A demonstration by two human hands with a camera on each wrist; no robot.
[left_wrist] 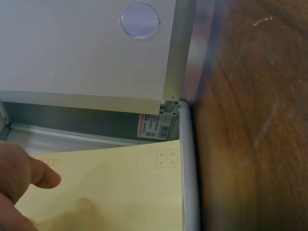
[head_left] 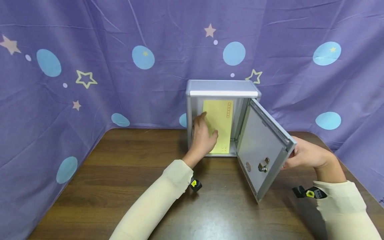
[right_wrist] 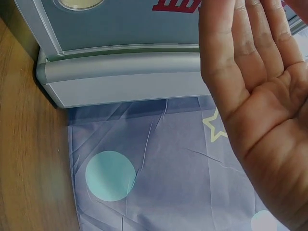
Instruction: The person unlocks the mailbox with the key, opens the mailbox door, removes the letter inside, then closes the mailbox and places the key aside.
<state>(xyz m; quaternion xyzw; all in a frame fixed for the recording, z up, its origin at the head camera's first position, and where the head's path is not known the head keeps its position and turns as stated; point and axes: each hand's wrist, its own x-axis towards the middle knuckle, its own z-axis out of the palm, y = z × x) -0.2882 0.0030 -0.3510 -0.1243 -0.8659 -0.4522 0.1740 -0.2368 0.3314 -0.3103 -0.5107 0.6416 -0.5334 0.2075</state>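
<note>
A pale yellow envelope (head_left: 220,123) with small printed squares stands upright inside a silver-grey metal mailbox (head_left: 225,86). My left hand (head_left: 204,136) reaches into the box, fingertips at the envelope's left edge and thumb spread apart in front of it. In the left wrist view, the envelope (left_wrist: 110,183) lies behind the thumb of the hand (left_wrist: 19,180). The mailbox door (head_left: 259,140) hangs wide to the right, its lock (head_left: 264,165) showing on the inner face. At the door's free edge is my right hand (head_left: 309,154), with fairly straight fingers against its outer side; the door partly hides them.
The mailbox stands on a brown wooden table (head_left: 132,160) near its back edge. Behind it hangs a purple curtain (head_left: 168,30) with stars and blue dots. A barcode label (left_wrist: 154,126) is stuck inside the box.
</note>
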